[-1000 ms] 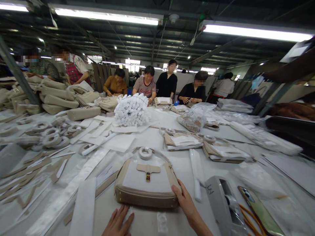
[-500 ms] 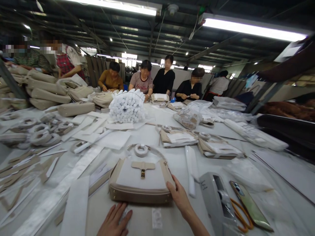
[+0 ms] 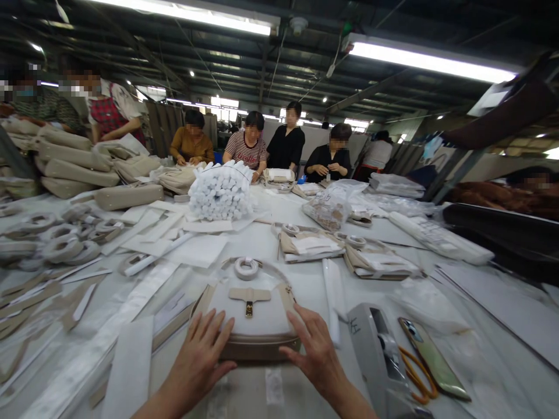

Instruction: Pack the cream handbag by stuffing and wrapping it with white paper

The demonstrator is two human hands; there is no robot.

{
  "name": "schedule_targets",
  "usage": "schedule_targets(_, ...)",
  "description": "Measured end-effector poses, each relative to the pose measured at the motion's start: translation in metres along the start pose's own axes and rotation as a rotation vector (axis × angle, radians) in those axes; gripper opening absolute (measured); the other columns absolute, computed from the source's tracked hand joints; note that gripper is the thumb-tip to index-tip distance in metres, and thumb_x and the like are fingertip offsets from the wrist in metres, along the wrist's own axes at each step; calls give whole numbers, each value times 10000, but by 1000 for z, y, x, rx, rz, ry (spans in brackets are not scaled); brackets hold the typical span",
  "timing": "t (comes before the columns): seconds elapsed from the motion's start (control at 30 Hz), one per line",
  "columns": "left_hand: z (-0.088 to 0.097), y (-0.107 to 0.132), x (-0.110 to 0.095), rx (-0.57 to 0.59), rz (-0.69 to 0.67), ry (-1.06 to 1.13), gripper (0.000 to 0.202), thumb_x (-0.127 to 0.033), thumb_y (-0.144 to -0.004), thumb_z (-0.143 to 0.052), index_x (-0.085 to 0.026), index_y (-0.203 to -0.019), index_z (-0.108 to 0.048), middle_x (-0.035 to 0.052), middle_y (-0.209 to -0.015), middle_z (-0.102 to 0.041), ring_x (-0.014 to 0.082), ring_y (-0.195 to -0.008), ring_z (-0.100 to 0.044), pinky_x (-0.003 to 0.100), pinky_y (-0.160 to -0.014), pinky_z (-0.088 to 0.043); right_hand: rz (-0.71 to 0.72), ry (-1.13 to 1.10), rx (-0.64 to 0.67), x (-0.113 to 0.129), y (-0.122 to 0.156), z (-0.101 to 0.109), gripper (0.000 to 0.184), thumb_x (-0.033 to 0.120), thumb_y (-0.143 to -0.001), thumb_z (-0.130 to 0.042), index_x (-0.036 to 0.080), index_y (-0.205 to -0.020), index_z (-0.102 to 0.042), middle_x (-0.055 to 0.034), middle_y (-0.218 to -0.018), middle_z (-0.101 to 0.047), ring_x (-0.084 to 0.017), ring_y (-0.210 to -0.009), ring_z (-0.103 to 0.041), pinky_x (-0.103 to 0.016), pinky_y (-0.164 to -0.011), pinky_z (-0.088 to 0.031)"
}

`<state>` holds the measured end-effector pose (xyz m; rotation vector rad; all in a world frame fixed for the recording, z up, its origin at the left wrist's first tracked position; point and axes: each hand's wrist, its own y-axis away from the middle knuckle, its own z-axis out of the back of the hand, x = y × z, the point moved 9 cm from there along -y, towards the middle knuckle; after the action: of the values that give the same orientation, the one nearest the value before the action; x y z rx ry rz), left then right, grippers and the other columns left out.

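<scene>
A beige handbag (image 3: 262,311) with a white sheet over its front lies on the table in front of me, its base towards me. Its flap tab carries a gold clasp (image 3: 248,309), and a wrapped ring-shaped strap roll (image 3: 246,268) rests inside the handle loop. My left hand (image 3: 205,343) lies with spread fingers on the bag's left front corner. At the right front corner, my right hand (image 3: 313,343) touches the bag's side, fingers apart. A small clear packet (image 3: 274,386) lies on the table between my wrists.
To the right are a grey tape dispenser (image 3: 378,355), orange-handled scissors (image 3: 417,375) and a green phone (image 3: 434,358). White strips (image 3: 128,366) lie left. Further back are more wrapped bags (image 3: 308,244), a bundle of white rolls (image 3: 220,192) and several co-workers.
My left hand has moved up from the table onto the bag's left corner. My right hand stays at the right corner, its fingers now more spread. The view has shifted slightly.
</scene>
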<state>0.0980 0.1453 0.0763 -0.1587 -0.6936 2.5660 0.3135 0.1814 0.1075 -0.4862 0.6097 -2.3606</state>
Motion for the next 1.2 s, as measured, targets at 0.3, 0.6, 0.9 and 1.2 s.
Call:
schedule_targets(0.3, -29, -58, 8, 429, -242, 65, 671, -450, -697, -693, -191, -1259, -432, 118, -1007, -573, 318, -922, -555, 514, -917, -376, 329, 94, 451, 29, -37, -46, 201, 237, -781, -668, 191, -929, -540, -52, -919, -574, -208, -829, -534, -318, -743, -462)
schedule_targets(0.6, -81, -29, 11, 425, -232, -31, 636, -75, -732, -534, -165, -1336, -358, 214, -1212, -515, 353, -1100, -525, 518, -942, -404, 388, 92, 531, 13, -24, -92, 138, 72, -802, -565, 164, -901, -539, -79, -958, -600, -217, -861, -546, -335, -751, -460)
schedule_targets(0.9, -110, -2, 10, 313, -195, -86, 652, -49, -799, -443, -204, -1409, -274, 216, -1326, -463, 361, -1217, -463, 540, -981, -400, 382, -64, 403, -2, 3, -109, 327, -13, -889, -307, 137, -1104, -503, -149, -1271, -564, -238, -1275, -424, -570, -1053, -342)
schedule_targets(1.2, -108, 9, 12, 430, -105, 133, 877, -442, -779, -596, -273, -1458, -67, 177, -1535, -64, 424, -1375, -133, 606, -1066, -258, 247, -224, 615, -7, 9, -108, 562, 96, -682, -478, 89, -1242, -432, -185, -1430, -377, -273, -1373, -238, -575, -1113, -204)
